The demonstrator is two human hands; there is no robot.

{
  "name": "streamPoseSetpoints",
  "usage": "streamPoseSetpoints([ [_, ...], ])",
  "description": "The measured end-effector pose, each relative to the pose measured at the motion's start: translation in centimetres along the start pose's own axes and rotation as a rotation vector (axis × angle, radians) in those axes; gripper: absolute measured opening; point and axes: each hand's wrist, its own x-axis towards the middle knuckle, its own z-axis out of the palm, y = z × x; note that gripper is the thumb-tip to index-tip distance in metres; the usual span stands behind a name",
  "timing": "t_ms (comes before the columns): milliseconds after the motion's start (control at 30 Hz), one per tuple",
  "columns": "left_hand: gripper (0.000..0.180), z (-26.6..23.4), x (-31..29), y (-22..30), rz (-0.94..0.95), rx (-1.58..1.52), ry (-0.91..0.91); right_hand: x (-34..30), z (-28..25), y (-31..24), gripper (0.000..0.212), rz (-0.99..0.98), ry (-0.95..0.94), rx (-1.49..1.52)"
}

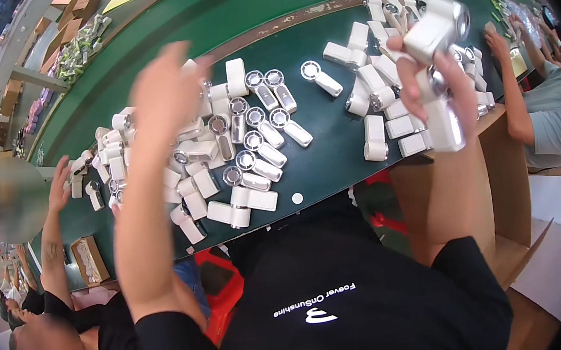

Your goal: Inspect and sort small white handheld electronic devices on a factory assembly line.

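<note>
- Right now the right hand (436,94) is raised over the table's right end, fingers wrapped around two white handheld fans (440,55); one fan head points up and right, the other body hangs down below the palm
- Left hand (163,91) is up over the left part of the fan pile (241,145), fingers spread, palm empty as far as the blur allows; touching nothing I can make out
- Hands well apart; the held fans sit above the right cluster of loose fans (385,104) on the green table (251,9)
- Step, my read: picking or sorting fans, right hand already loaded, left hand reaching for another
- Next move likely calls for lowering the left hand onto a single fan in the pile; units lie touching, so a clean single pick needs care
- Co-worker's hand (59,186) rests at the left edge of the pile; another person's arm (512,95) at the right edge
</note>
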Motion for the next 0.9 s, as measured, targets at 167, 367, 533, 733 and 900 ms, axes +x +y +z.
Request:
streamPoseSetpoints([
  [167, 0.084, 10.1, 1.2, 12.0, 0.181, 0.052, -0.327, -5.0, -1.7, 4.2, 0.042, 0.083, 0.243, -0.118],
  [367, 0.093, 16.8, -0.5, 13.8, 0.128, -0.127, -0.152, -9.7, -0.4, 6.2, 0.037, 0.218, 0.344, -0.308],
  [533, 0.076, 17.0, -2.9, 14.3, 0.366, -0.492, 0.108, -10.6, 0.2, 7.3, 0.055, 0.3, 0.311, -0.222],
  [733, 0.068, 11.7, -4.4, 11.9, 0.026, -1.371, -0.063, -10.7, 1.3, 8.8, 0.05, 0.377, 0.224, -0.188],
  [900, 0.087, 3.3, -7.6, 7.7, 0.02, -1.719, -0.032, -10.8, 2.0, 11.6, 0.048, 0.523, 0.182, -0.192],
])
